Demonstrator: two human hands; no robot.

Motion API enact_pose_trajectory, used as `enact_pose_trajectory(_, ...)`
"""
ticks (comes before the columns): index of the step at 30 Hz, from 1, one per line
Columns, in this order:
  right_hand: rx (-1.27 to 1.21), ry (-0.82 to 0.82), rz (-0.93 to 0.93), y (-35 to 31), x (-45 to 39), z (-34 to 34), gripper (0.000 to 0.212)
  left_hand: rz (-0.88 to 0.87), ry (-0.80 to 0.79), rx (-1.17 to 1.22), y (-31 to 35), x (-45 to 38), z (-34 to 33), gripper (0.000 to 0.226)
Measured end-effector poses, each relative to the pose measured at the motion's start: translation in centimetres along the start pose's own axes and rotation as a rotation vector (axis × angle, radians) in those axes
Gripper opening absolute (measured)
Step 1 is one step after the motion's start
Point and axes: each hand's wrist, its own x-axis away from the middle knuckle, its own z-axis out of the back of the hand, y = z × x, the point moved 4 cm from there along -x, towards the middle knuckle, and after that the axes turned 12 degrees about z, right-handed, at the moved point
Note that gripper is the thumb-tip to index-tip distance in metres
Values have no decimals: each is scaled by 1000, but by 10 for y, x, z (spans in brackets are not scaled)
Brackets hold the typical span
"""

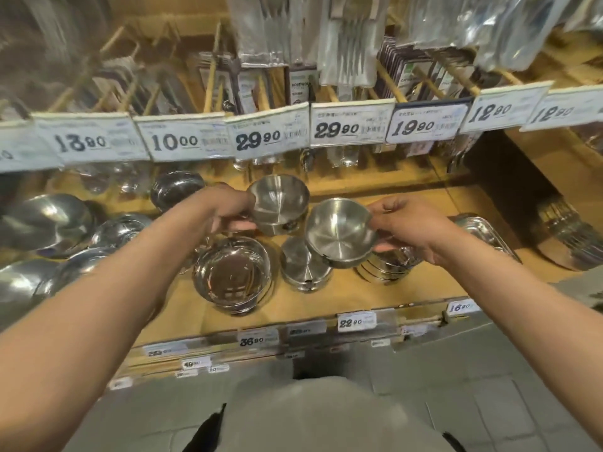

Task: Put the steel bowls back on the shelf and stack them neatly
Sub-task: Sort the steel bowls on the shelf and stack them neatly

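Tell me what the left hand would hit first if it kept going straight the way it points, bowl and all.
Probably the bowl in the right hand. The left hand points rightward with its bowl, and the two bowls already sit almost rim to rim. Depth is unclear from this single view, so it might pass just behind.

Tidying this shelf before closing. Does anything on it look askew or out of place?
Two small steel bowls are off the shelf: the left hand holds one, the right hand the other. Below, the small bowl stack looks slightly tilted.

Bright warm store light, glare on steel bowls [232, 277], motion blur upper left, fisheye-bent edges
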Motion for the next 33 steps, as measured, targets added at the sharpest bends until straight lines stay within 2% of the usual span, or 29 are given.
enact_pose_trajectory(4,115,-37,51,-2,-9,-12,13,-34,95,70,-18,18,11,17)
enact_pose_trajectory(8,201,-98,51,6,-22,-32,16,-9,218,-25,-37,36,20,16)
enact_pose_trajectory(14,352,-166,141,6,-37,-57,16,-1,187,125,-51,46,21,8)
enact_pose_trajectory(16,406,-176,145,6,-44,-63,21,-23,233,174,-54,42,24,11)
enact_pose_trajectory(21,448,-196,149,11,-63,-77,21,-23,183,323,-57,30,26,4)
enact_pose_trajectory(27,444,-258,159,15,-78,-82,13,-39,179,296,-51,14,26,8)
enact_pose_trajectory(33,453,-269,154,21,-81,-81,17,-47,143,334,-47,3,18,9)
